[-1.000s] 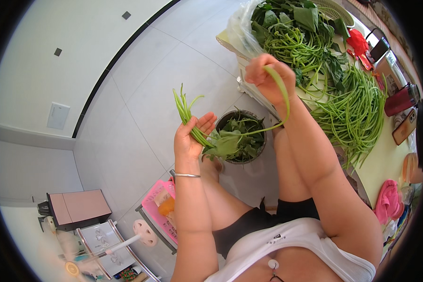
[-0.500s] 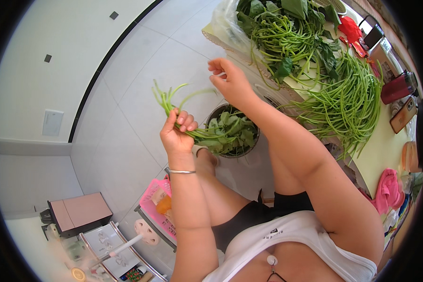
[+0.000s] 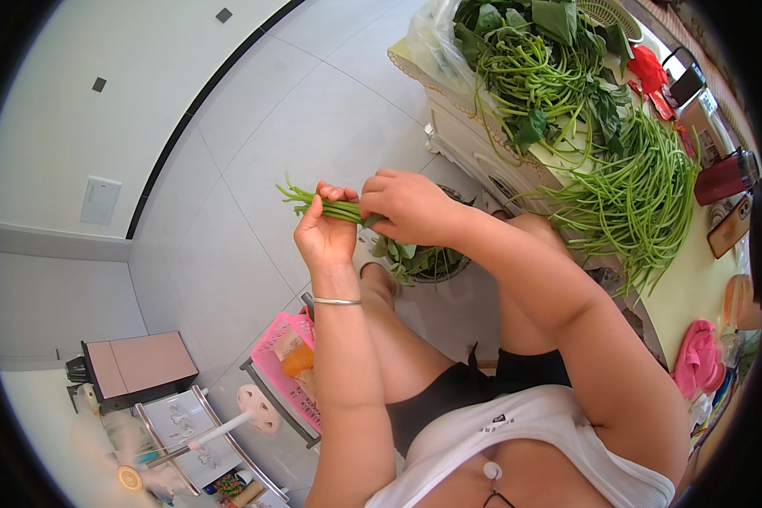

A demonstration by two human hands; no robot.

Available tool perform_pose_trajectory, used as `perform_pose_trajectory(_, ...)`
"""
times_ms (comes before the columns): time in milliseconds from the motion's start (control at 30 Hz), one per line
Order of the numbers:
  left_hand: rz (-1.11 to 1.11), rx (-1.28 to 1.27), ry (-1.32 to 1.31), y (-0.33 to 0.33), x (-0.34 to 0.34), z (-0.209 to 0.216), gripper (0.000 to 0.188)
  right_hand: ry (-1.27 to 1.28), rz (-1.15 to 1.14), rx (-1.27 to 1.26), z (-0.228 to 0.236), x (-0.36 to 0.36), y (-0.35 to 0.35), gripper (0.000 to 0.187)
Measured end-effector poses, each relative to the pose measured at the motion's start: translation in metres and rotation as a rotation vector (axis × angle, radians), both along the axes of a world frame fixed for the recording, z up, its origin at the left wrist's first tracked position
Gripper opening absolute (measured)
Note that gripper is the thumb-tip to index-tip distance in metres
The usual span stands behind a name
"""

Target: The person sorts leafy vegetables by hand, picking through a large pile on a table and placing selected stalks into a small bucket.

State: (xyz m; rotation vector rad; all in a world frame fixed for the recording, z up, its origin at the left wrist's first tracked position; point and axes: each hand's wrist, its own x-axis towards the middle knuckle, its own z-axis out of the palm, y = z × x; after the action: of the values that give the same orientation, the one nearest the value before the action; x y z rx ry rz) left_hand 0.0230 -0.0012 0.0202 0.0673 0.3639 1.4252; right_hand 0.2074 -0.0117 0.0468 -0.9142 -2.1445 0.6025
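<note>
A small bunch of green leafy-vegetable stems (image 3: 343, 210) lies across the fingers of my left hand (image 3: 326, 239), which is closed around it. The cut-looking ends stick out past my fingers to the left. My right hand (image 3: 411, 207) is closed over the other end of the same bunch, close beside my left, with a bit of leaf showing under its fingers. Below both hands stands a round dark bin (image 3: 449, 275) holding broad green leaves (image 3: 423, 258), partly hidden by my right hand and forearm.
On the table (image 3: 677, 309) at right lie a pile of long bare stems (image 3: 635, 203) and a heap of leafy stems (image 3: 533, 76) beside a clear plastic bag (image 3: 440, 42). A maroon flask (image 3: 724, 179), phone (image 3: 730, 227) and pink cloth (image 3: 698, 360) line its far side. A pink basket (image 3: 271, 343) stands left of my legs.
My right hand, open and apart before, has come down and left onto the bunch. The bunch in my left hand now lies more level, its trailing leaves no longer showing over the bin.
</note>
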Motion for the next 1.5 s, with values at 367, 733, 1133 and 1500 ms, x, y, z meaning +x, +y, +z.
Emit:
perform_pose_trajectory(367,0.121,-0.064,0.011,0.0,-0.018,-0.007,0.015,0.272,-0.225,-0.576,-0.002,0.033,0.018,0.013)
perform_pose_trajectory(733,0.114,-0.072,0.039,-0.003,-0.001,0.003,0.011,0.333,-0.062,-0.815,0.002,0.017,0.015,0.013)
perform_pose_trajectory(1133,0.096,0.037,0.053,-0.009,0.009,0.005,0.009,0.122,-0.398,-0.385,-0.009,-0.003,0.015,0.014)
perform_pose_trajectory(1500,0.132,0.105,-0.151,-0.018,-0.023,0.015,0.008,0.471,-0.555,-0.609,-0.001,0.076,0.05,0.018)
